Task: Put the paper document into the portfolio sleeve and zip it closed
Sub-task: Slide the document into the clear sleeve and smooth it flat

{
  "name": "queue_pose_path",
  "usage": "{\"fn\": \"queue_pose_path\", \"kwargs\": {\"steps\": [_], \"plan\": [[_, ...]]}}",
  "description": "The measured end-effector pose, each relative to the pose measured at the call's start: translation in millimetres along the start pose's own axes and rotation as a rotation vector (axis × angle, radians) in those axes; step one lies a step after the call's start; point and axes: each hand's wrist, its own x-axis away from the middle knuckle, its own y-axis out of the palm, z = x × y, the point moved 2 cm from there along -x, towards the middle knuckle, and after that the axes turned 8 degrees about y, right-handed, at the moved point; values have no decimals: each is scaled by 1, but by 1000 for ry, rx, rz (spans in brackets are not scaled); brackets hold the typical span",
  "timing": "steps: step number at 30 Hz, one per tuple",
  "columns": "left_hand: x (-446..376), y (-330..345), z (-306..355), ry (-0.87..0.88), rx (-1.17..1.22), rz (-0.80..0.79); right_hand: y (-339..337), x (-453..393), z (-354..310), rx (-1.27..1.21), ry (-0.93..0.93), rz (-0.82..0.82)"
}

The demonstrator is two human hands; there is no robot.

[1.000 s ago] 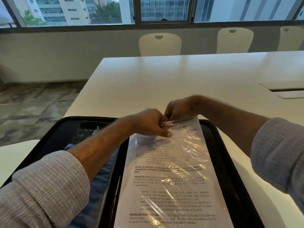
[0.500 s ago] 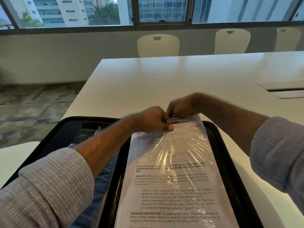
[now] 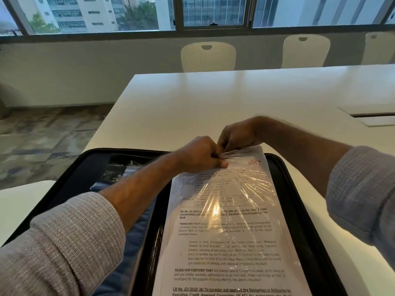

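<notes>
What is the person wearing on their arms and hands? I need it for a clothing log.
Both arms are in long sleeves of a grey, fine-ribbed knit. The left sleeve and the right sleeve are pushed up, so the forearms are bare. The left hand and the right hand are bare too: no gloves, and no watch or ring shows.

Two hands (image 3: 198, 154), one document (image 3: 226, 231), one sleeve (image 3: 241, 153), one portfolio (image 3: 299, 221), three chairs (image 3: 208, 56), one table (image 3: 213, 107).

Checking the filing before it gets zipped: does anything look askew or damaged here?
The clear plastic sleeve is crinkled and bunched at its far end, where the left hand and right hand pinch it. The paper document inside lies flat, untorn.
</notes>
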Motion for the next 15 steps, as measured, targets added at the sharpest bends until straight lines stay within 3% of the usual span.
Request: {"fn": "queue_pose_path", "kwargs": {"steps": [15], "plan": [[2,-1,0,-42,40,-55,-7,-4,-10,72,30,35]]}}
